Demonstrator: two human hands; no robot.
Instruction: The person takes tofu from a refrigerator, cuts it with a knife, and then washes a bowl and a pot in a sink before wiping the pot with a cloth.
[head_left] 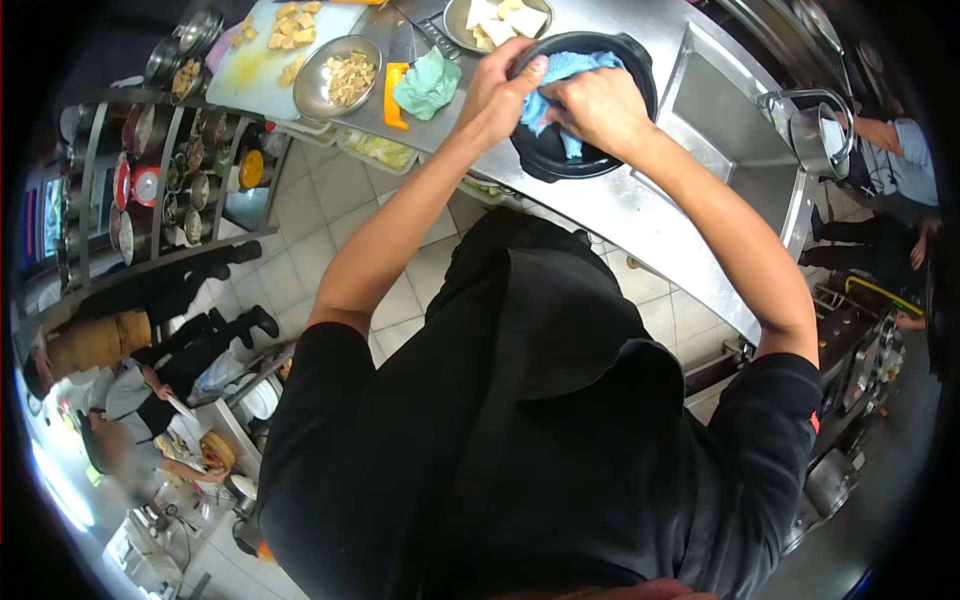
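A black pot [545, 163] with side lugs is at the counter's front edge, its mouth turned up toward me. My left hand [500, 95] is closed on the pot's rim at its left side, thumb over the edge. Inside the pot, my right hand [603, 108] is closed on a bunched blue cloth [580, 66] pressed against the inner wall. Part of the cloth hangs below the fingers. To the left lie a crumpled green cloth [428, 84] and an orange object [395, 105]. Behind the pot stands a metal bowl of pale chunks [500, 22].
A steel sink [720, 110] with a tap [800, 95] lies right of the pot. At left are a bowl of chopped pieces [345, 78] and a cutting board [255, 75]. Other people work at the far left and right. Shelves [150, 190] hold several containers.
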